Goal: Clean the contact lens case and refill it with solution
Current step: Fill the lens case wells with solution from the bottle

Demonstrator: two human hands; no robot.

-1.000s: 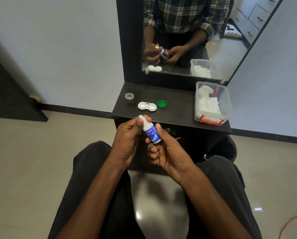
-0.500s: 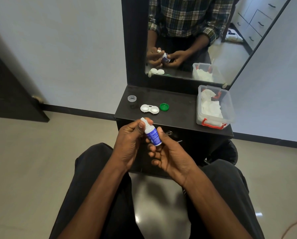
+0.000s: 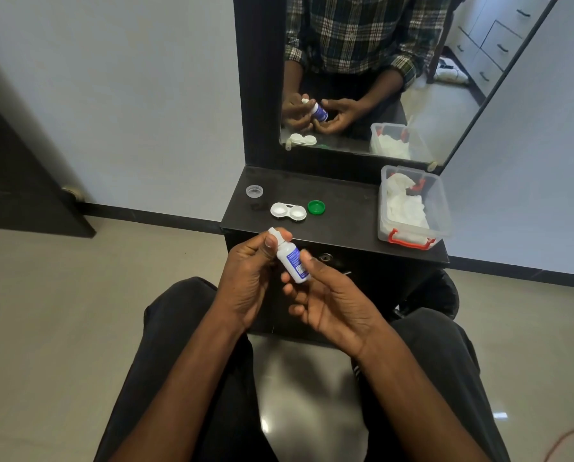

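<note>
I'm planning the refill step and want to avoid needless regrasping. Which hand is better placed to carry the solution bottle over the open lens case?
Probably the right. The right hand holds the solution bottle by its body, while the left hand only pinches its top, seemingly the cap. The open lens case lies on the shelf, just ahead.

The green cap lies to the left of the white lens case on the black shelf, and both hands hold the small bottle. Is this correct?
One detail is wrong. In the head view, the green cap lies to the right of the white lens case, not the left. The rest stands: both are on the black shelf, and the left hand and right hand hold the small bottle.
</note>
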